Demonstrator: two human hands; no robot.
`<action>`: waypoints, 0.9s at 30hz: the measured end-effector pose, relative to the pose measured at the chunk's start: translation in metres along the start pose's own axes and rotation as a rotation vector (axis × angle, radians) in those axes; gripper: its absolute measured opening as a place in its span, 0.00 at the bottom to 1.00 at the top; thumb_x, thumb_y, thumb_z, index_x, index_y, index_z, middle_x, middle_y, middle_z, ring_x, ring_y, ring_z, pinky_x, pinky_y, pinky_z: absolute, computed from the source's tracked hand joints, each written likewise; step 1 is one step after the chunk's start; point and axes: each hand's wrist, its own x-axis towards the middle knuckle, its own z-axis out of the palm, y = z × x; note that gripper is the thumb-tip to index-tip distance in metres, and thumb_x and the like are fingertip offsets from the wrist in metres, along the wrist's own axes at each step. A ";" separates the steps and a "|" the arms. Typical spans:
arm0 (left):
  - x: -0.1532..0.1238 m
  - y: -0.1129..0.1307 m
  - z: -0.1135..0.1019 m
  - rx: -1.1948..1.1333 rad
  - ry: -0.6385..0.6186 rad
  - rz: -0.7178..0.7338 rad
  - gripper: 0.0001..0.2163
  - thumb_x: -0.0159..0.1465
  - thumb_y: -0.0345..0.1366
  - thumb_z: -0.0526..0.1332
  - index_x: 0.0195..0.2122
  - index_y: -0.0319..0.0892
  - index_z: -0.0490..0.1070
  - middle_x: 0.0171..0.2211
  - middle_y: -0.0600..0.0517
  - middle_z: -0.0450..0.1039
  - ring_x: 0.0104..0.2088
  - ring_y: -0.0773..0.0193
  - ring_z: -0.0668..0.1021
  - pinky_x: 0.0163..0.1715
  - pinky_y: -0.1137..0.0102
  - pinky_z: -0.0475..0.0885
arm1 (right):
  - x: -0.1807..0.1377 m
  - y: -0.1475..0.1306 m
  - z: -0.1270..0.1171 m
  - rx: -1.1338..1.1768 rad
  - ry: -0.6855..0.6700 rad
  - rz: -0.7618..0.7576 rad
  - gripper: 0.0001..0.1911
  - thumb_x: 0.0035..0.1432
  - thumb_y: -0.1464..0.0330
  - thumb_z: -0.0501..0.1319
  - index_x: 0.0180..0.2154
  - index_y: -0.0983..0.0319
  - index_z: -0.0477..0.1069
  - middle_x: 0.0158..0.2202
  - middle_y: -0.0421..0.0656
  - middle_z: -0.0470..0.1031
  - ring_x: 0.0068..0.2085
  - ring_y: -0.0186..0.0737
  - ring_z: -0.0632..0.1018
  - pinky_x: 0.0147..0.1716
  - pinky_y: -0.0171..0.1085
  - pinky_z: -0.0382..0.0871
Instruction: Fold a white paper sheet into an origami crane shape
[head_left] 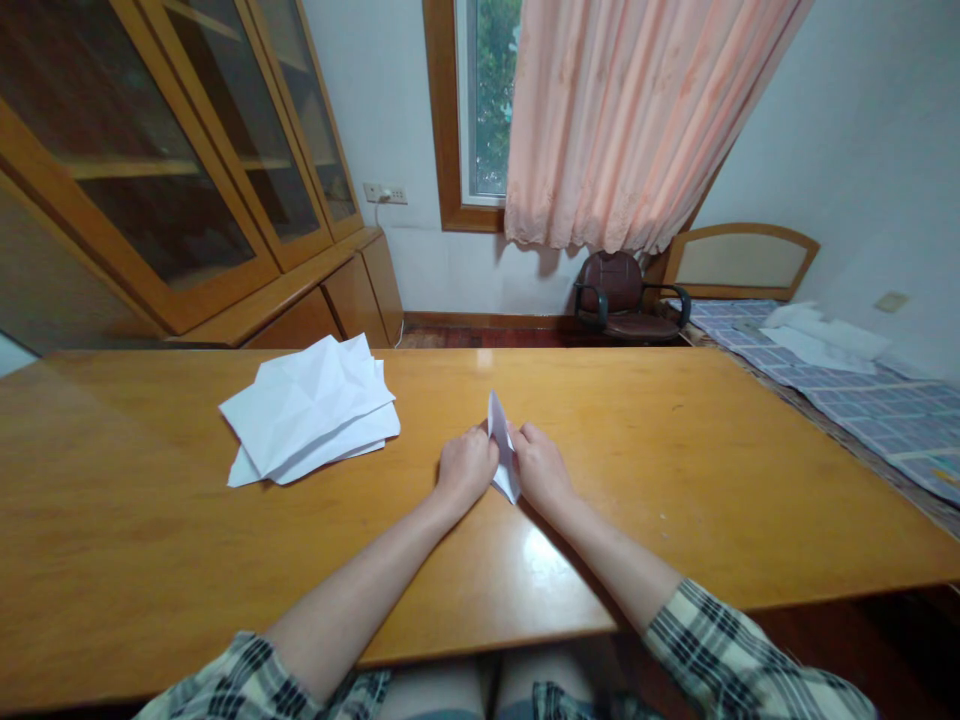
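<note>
While both hands meet near the middle of the tabletop [720, 480], the folded paper [503, 465] sits between them, its long axis running away from the body with the far tip leaning slightly left. The left hand [466, 466] is curled closed, gripping the paper's left side; the right hand [541, 470] pinches the right side, its fingertips partly hidden, so neither is nearer. A stack of creased sheets [315, 400] lies to the left, well apart. Room opens rightward toward the edge by the bed [855, 405]; the near edge passes beneath both forearms.
</note>
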 end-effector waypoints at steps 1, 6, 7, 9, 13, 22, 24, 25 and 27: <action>-0.001 0.001 0.000 -0.026 0.002 0.003 0.13 0.64 0.33 0.49 0.44 0.38 0.70 0.35 0.42 0.76 0.35 0.53 0.79 0.34 0.65 0.70 | 0.000 0.000 0.000 0.012 -0.003 0.007 0.16 0.64 0.70 0.49 0.50 0.61 0.68 0.34 0.46 0.69 0.34 0.40 0.69 0.33 0.35 0.60; -0.006 -0.006 0.000 -0.336 0.025 0.055 0.22 0.63 0.39 0.54 0.58 0.39 0.56 0.36 0.46 0.75 0.35 0.55 0.78 0.35 0.66 0.70 | 0.002 0.007 0.002 0.224 0.009 0.033 0.21 0.59 0.75 0.51 0.53 0.63 0.66 0.36 0.46 0.70 0.37 0.40 0.71 0.38 0.34 0.63; -0.006 -0.011 0.000 -0.423 0.011 0.098 0.25 0.63 0.40 0.55 0.59 0.38 0.54 0.36 0.47 0.74 0.35 0.57 0.78 0.35 0.67 0.71 | 0.002 0.009 0.001 0.257 0.018 0.030 0.22 0.57 0.76 0.51 0.54 0.63 0.65 0.37 0.47 0.71 0.38 0.40 0.71 0.40 0.34 0.63; -0.007 -0.025 -0.001 -0.591 -0.058 0.220 0.28 0.62 0.40 0.56 0.61 0.37 0.49 0.35 0.48 0.73 0.33 0.61 0.76 0.34 0.68 0.71 | 0.002 0.012 0.000 0.292 0.029 0.022 0.23 0.56 0.78 0.52 0.54 0.64 0.65 0.38 0.47 0.71 0.40 0.40 0.71 0.42 0.34 0.63; -0.004 -0.052 -0.003 -0.771 -0.211 0.453 0.35 0.60 0.31 0.56 0.65 0.43 0.37 0.40 0.49 0.68 0.32 0.68 0.74 0.35 0.71 0.71 | 0.003 0.015 -0.002 0.313 0.017 0.022 0.19 0.53 0.79 0.52 0.46 0.64 0.70 0.35 0.46 0.71 0.38 0.40 0.71 0.39 0.34 0.64; -0.002 -0.063 -0.017 -0.446 -0.084 0.549 0.29 0.62 0.27 0.52 0.63 0.48 0.46 0.43 0.50 0.69 0.35 0.68 0.75 0.41 0.69 0.71 | 0.003 0.019 -0.001 0.392 0.035 0.045 0.16 0.54 0.75 0.56 0.46 0.61 0.69 0.41 0.46 0.74 0.45 0.42 0.72 0.44 0.37 0.64; -0.003 -0.064 -0.022 -0.363 -0.087 0.581 0.23 0.63 0.28 0.52 0.59 0.48 0.55 0.42 0.50 0.70 0.37 0.66 0.75 0.42 0.69 0.71 | 0.003 0.019 -0.001 0.400 0.022 0.053 0.17 0.53 0.75 0.57 0.47 0.61 0.69 0.42 0.46 0.74 0.45 0.43 0.72 0.45 0.38 0.65; -0.002 -0.065 -0.024 -0.333 -0.086 0.596 0.20 0.63 0.28 0.52 0.57 0.48 0.58 0.43 0.50 0.71 0.39 0.65 0.75 0.43 0.69 0.71 | 0.003 0.019 -0.001 0.403 0.015 0.058 0.17 0.53 0.75 0.58 0.47 0.61 0.69 0.43 0.46 0.74 0.46 0.44 0.72 0.45 0.38 0.65; -0.002 -0.066 -0.026 -0.295 -0.088 0.625 0.17 0.64 0.28 0.52 0.54 0.46 0.62 0.45 0.49 0.72 0.43 0.64 0.75 0.45 0.68 0.70 | 0.003 0.019 -0.001 0.410 0.006 0.067 0.17 0.53 0.73 0.60 0.47 0.61 0.70 0.43 0.47 0.74 0.46 0.45 0.73 0.46 0.39 0.65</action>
